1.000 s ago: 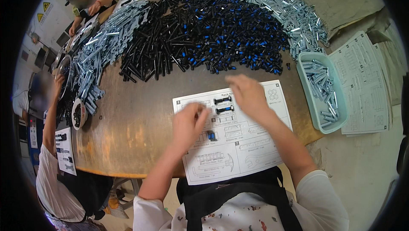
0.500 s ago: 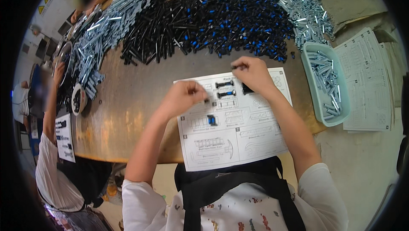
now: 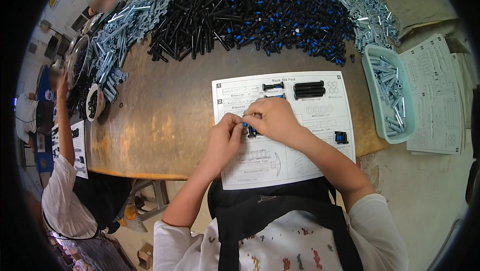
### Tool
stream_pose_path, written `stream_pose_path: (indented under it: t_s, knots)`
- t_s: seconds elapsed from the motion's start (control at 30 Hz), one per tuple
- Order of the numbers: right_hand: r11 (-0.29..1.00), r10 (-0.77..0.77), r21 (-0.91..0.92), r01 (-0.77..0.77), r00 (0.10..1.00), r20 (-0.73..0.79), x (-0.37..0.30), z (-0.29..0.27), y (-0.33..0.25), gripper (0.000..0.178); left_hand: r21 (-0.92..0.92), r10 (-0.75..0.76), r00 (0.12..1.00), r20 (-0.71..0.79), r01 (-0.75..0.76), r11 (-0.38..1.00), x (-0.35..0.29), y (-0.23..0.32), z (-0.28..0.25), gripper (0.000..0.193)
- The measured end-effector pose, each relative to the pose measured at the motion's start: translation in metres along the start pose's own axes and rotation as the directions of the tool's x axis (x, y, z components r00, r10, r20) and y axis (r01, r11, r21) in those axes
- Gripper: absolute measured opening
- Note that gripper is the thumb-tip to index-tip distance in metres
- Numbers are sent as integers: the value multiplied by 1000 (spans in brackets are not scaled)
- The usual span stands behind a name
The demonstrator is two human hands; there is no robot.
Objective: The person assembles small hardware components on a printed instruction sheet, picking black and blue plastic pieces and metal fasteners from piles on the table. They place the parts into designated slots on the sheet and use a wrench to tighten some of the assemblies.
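My left hand [image 3: 226, 140] and my right hand [image 3: 274, 119] meet over a printed parts sheet [image 3: 315, 156], fingertips pinched together. Whatever small piece they hold is mostly covered by the fingers. Just below the fingertips, short black bolts [image 3: 251, 132] with blue thread patches lie on the sheet, partly hidden. Above my right hand a black bolt [image 3: 273, 86] lies across its printed outline, and another shows partly behind the knuckles. Long black bolts [image 3: 309, 89] lie side by side at the sheet's upper right. Short black-and-blue bolts [image 3: 341, 137] are grouped at its right edge.
Black bolts, many blue-tipped, form a large heap [image 3: 250, 16] across the back, with silvery parts [image 3: 135, 26] beside it. A pale green tray [image 3: 411, 126] holds silver sleeves near stacked sheets [image 3: 435, 96]. At left, a co-worker's arm [image 3: 62, 116] reaches past a white bowl [image 3: 100, 102].
My hands have come together over the sheet's middle; the right moved down and left. The long bolts and the group at the right edge now show. The view has shifted slightly.
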State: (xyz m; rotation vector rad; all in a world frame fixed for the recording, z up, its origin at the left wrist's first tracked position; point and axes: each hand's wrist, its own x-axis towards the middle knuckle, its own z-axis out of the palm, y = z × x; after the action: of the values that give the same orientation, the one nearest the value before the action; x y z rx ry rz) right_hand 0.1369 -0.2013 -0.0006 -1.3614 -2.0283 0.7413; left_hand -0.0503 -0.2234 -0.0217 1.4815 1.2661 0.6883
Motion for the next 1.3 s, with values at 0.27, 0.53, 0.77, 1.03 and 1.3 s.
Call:
stream_pose_path:
  t_s: [0.27, 0.53, 0.77, 1.03, 1.3]
  knots:
    - [986, 78, -138, -89, 994, -82, 15, -25, 15, 21, 166, 181, 975, -128, -159, 973, 60, 28, -15, 15]
    - [911, 67, -354, -213, 921, -383, 90, -59, 100, 18, 677, 565, 823, 62, -451, 582, 195, 49, 26, 27]
    - [807, 183, -489, -332, 927, -328, 112, -48, 95, 24, 811, 453, 833, 318, -486, 326, 210, 66, 17, 16]
    - [947, 316, -16, -322, 936, -156, 61, -74, 58, 24, 554, 245, 961, 131, -276, 785, 78, 55, -45, 27]
    - [983, 88, 159, -96, 994, 59, 6, -4, -12, 17, 590, 232, 973, 11, -194, 784, -19, 10, -18, 35]
